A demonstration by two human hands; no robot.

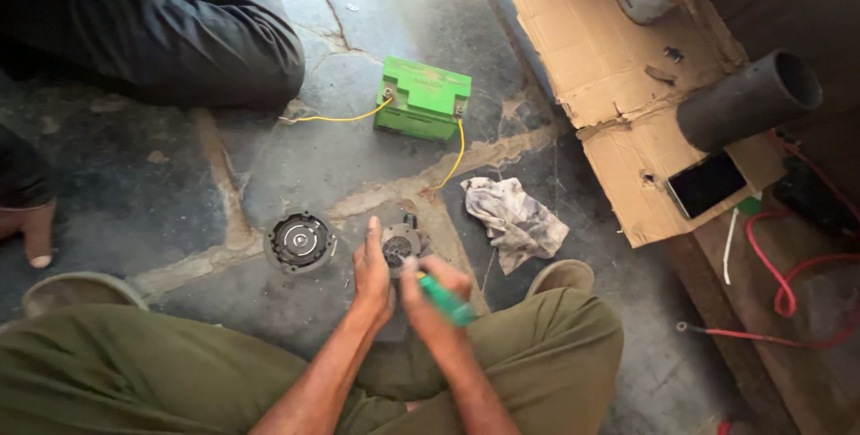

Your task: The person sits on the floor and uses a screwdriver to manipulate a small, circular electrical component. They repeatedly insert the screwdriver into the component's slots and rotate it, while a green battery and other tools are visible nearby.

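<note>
Green-handled screwdriver [447, 301] gripped in my right hand [434, 292], fingers wrapped tight round handle, tip at round grey motor part [399, 246]. My left hand [372, 278] clasps that part from left side, holding it just above stone floor [358, 148] between my knees. Black round cover [299, 241] lies just left of left hand, apart. Crumpled rag [513, 216] sits near, to right. Green battery [423, 97] further ahead, yellow wires [345, 117] at both terminals. Cardboard sheet [609, 86] far right, phone [707, 183] on it. Another person's dark sleeve [179, 32] top left.
</note>
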